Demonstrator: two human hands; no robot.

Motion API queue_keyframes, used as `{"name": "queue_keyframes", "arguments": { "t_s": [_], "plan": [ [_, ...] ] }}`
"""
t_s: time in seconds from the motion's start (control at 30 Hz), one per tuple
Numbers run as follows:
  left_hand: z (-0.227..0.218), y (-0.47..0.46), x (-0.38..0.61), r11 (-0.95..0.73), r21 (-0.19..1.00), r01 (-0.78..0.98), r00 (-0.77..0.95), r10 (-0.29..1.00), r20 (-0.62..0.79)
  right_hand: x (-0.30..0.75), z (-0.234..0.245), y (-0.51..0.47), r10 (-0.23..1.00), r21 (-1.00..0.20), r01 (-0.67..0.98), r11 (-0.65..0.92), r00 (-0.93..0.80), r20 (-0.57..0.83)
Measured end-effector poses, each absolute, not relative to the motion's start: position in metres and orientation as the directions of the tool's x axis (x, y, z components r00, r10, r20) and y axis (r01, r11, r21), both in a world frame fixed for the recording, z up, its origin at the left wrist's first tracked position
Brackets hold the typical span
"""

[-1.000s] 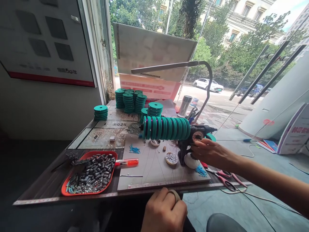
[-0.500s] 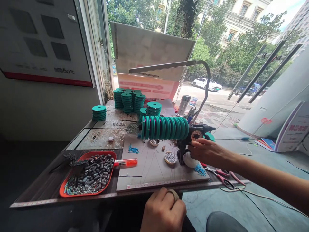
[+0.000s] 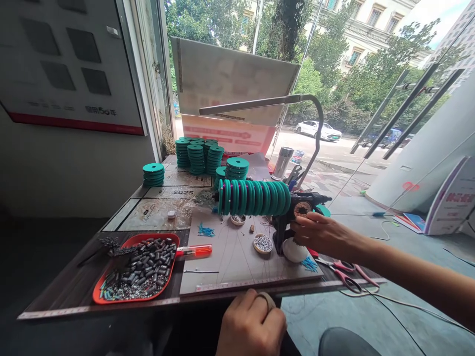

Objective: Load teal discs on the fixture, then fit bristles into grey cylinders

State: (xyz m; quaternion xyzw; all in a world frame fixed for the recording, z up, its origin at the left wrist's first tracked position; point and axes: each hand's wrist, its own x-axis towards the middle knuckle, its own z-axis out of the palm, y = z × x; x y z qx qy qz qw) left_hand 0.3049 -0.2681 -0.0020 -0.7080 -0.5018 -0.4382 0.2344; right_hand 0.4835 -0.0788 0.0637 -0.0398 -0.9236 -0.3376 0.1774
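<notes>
The fingers [image 3: 299, 225] of the right hand [image 3: 315, 231] are bent in close against the black stand [image 3: 281, 231], just below its copper-coloured ring [image 3: 303, 208]; they hide whatever they grip, so I cannot tell whether they are closed round a part. The step in hand looks like working this stand – steadying or turning it – and the next move would call for even pressure, without jolting the row of teal spools [image 3: 254, 198] carried roughly level at ten o'clock from that hand. The forearm [image 3: 389, 262] reaches in from four o'clock, wrist almost straight. At seven o'clock the left hand [image 3: 252, 321] is folded in a fist by the near edge of the counter [image 3: 55, 289], knuckles up, its inside hidden. Towards nine o'clock is a dish of pale beads [image 3: 263, 243]; at five, scissors [image 3: 347, 280]
</notes>
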Motion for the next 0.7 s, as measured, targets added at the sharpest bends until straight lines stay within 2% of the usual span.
{"name": "queue_keyframes", "arguments": {
  "t_s": [0.1, 0.37, 0.53, 0.6, 0.63, 0.67, 0.7],
  "plan": [
    [-0.002, -0.268, 0.306, -0.376, 0.096, 0.921, 0.115, 0.501, 0.858, 0.487, 0.067, -0.083, -0.112, 0.676, 0.172, 0.716, -0.928, 0.354],
    [0.003, -0.27, 0.306, -0.352, 0.08, 0.932, 0.111, 0.489, 0.865, 0.495, 0.068, -0.101, -0.126, 0.705, 0.25, 0.664, -0.892, 0.435],
    [0.004, -0.27, 0.303, -0.375, 0.093, 0.922, 0.125, 0.517, 0.847, 0.506, 0.089, -0.124, -0.056, 0.669, 0.383, 0.637, -0.843, 0.535],
    [0.0, -0.268, 0.3, -0.426, 0.147, 0.893, 0.104, 0.51, 0.854, 0.514, 0.091, -0.134, 0.041, 0.584, 0.507, 0.634, -0.776, 0.63],
    [-0.002, -0.268, 0.298, -0.468, 0.203, 0.86, 0.073, 0.507, 0.859, 0.518, 0.089, -0.139, 0.114, 0.485, 0.591, 0.644, -0.702, 0.703],
    [-0.004, -0.269, 0.296, -0.51, 0.273, 0.815, 0.041, 0.521, 0.852, 0.521, 0.084, -0.145, 0.212, 0.33, 0.671, 0.665, -0.592, 0.777],
    [-0.004, -0.271, 0.294, -0.549, 0.345, 0.762, 0.02, 0.552, 0.834, 0.522, 0.077, -0.151, 0.34, 0.105, 0.719, 0.687, -0.446, 0.828]
  ]
}}
